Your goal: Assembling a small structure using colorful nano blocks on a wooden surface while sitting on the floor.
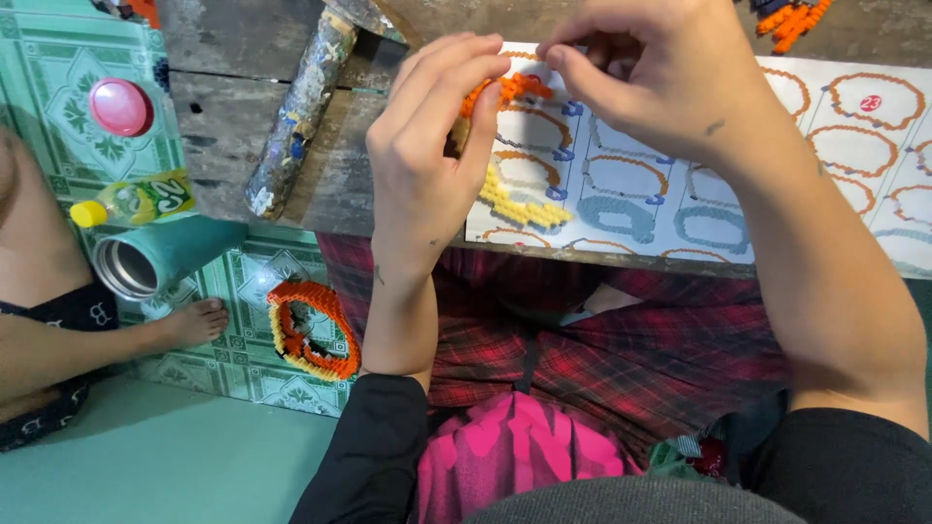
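- On the floor at 8 o'clock, an orange-and-yellow bead loop (313,330) is lying beside a teal flask (160,257).
- The left hand (427,155) is curling its fingers (456,73) narrowly around an orange bead piece (505,89), held above the desk (233,126).
- The right hand (660,73) is pinching that piece's top, fingers nearly closed, over the pattern sheet (738,184) at 1 o'clock.

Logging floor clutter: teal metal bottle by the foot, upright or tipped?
Tipped. The teal bottle lies on its side on the patterned floor mat, its open silver mouth facing the camera's lower left; no cap on it.
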